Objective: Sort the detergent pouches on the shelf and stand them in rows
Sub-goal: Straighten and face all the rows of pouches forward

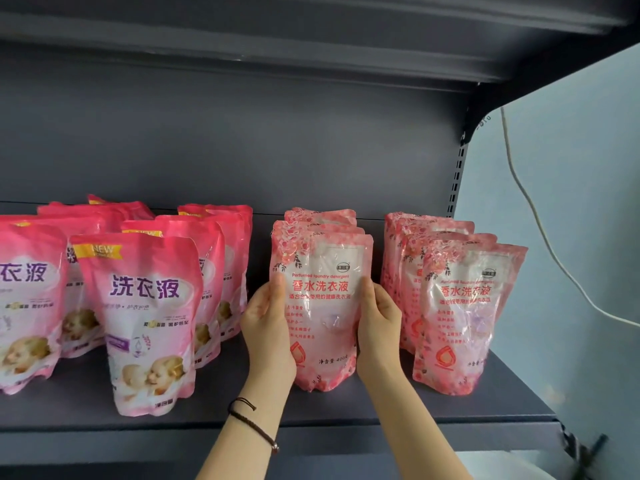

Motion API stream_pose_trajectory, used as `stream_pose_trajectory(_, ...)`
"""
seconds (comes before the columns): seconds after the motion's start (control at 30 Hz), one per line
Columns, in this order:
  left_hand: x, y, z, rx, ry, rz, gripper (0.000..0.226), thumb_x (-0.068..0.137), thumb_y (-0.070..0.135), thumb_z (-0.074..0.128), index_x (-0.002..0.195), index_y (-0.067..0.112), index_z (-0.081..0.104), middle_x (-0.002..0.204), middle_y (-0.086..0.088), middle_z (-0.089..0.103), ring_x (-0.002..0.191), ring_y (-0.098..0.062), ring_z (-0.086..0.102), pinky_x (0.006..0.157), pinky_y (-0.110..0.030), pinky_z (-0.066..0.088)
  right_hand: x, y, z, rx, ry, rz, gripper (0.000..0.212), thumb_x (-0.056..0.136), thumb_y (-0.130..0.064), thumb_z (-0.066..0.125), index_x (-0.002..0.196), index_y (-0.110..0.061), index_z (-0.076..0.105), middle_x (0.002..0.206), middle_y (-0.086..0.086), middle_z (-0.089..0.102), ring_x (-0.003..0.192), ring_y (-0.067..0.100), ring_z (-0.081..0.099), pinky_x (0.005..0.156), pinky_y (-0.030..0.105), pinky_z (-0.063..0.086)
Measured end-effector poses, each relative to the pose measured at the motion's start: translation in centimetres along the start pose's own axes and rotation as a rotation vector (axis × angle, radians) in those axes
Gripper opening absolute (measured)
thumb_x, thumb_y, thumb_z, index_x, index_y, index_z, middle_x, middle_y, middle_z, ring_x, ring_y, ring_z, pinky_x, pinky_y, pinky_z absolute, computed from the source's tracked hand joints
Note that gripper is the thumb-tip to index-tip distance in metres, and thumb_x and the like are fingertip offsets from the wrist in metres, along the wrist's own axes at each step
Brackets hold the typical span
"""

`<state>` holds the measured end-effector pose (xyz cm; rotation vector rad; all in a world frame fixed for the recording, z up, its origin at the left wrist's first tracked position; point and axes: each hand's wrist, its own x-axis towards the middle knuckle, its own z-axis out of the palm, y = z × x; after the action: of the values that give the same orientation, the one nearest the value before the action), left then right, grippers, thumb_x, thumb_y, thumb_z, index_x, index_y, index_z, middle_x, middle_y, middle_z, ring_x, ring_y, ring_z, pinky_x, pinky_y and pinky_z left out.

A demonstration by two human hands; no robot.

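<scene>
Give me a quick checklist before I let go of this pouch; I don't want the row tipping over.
1. Both hands on pouch: left hand, right hand on its sides: ok.
2. Pouch upright: ok.
3. Base fully seated on shelf: cannot tell.
4. Same floral kind behind it: ok.
5. Clear of right row: ok.
6. Clear of baby-print pouches: ok.

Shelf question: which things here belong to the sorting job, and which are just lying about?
Part of the job:
- floral pouch gripped by left hand and right hand
- floral row at right
- pink pouches
- shelf

Lying about:
- white cable
- grey wall
</scene>
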<state>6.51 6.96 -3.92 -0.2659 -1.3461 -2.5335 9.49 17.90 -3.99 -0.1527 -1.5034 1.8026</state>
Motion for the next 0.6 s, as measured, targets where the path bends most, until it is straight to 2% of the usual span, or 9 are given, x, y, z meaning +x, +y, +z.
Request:
stream_pose_trajectory(0.07,-0.2,0.2,-0.2,-0.021,-0.031,-0.003,0.020,0.089,0.041,0.060,0.081,0.031,0.076,0.094,0.007,0.075,0.090,-0.007,0.070,0.070,-0.018,0.053,-0.2,0.0,-0.2,0.020,-0.014,0.009,0.045,0.097,-0.035,0.051,0.079,0.005,0.057,0.077,0.012,0.056,0.072,0.019,0.051,0.071,0.036,0.045)
stream_pose_trajectory(0.1,-0.4,0.3,-0.5,-0.008,-0.047,0.003,0.020,0.089,0.043,0.059,0.082,0.034,0.076,0.095,0.008,0.075,0.090,-0.006,0.070,0.069,-0.016,0.053,-0.4,0.1,-0.4,-0.002,-0.024,-0.004,0.045,0.097,-0.036,0.050,0.077,0.003,0.057,0.075,0.010,0.054,0.071,0.018,0.049,0.069,0.033,0.043)
stream_pose_trajectory(0.23,-1.6,-0.6,-2.2,0.083,-0.062,0.003,0.016,0.090,0.041,0.058,0.094,0.034,0.071,0.101,0.018,0.072,0.096,0.004,0.065,0.071,-0.009,0.050,-2.3,1.3,-1.6,-0.120,-0.072,-0.019,0.035,0.100,-0.036,0.044,0.076,-0.021,0.065,0.071,-0.006,0.060,0.066,0.002,0.052,0.062,0.017,0.043)
stream_pose_trajectory(0.3,-2.7,-1.6,-3.2,0.118,-0.052,0.021,0.014,0.088,0.037,0.059,0.101,0.035,0.066,0.103,0.022,0.071,0.098,0.007,0.063,0.072,-0.007,0.048,-3.5,2.2,-2.1,-0.146,-0.077,-0.013,0.031,0.101,-0.029,0.043,0.084,-0.026,0.069,0.078,-0.010,0.068,0.072,0.001,0.057,0.067,0.019,0.047)
stream_pose_trajectory(0.37,-3.5,-2.3,-3.9,0.172,-0.051,0.072,0.022,0.084,0.038,0.060,0.106,0.037,0.063,0.103,0.020,0.071,0.101,0.006,0.063,0.076,-0.008,0.048,-4.3,3.0,-2.2,-0.192,-0.043,-0.018,0.027,0.101,-0.022,0.045,0.095,-0.032,0.070,0.090,-0.013,0.072,0.085,0.003,0.064,0.077,0.025,0.051)
stream_pose_trajectory(0.43,-3.8,-2.5,-4.3,0.223,-0.059,0.114,0.030,0.081,0.037,0.062,0.111,0.042,0.060,0.107,0.015,0.070,0.102,0.005,0.063,0.078,-0.008,0.048,-4.8,3.2,-2.0,-0.233,-0.025,-0.051,0.029,0.100,-0.018,0.047,0.107,-0.042,0.063,0.098,-0.018,0.071,0.091,0.002,0.066,0.081,0.028,0.053)
stream_pose_trajectory(0.5,-3.8,-2.5,-4.4,0.287,-0.108,0.155,0.037,0.082,0.034,0.064,0.114,0.048,0.055,0.112,0.014,0.068,0.105,0.001,0.062,0.085,-0.014,0.049,-5.0,3.0,-2.0,-0.226,-0.034,-0.099,0.042,0.099,-0.016,0.049,0.118,-0.053,0.052,0.100,-0.019,0.071,0.085,0.004,0.067,0.072,0.025,0.054)
stream_pose_trajectory(0.6,-3.8,-2.4,-4.6,0.365,-0.168,0.180,0.044,0.079,0.038,0.065,0.116,0.057,0.050,0.115,0.020,0.065,0.110,0.000,0.060,0.091,-0.020,0.048,-5.2,2.8,-2.1,-0.241,-0.093,-0.146,0.052,0.095,-0.026,0.057,0.129,-0.059,0.037,0.102,-0.017,0.069,0.088,0.002,0.067,0.073,0.021,0.053)
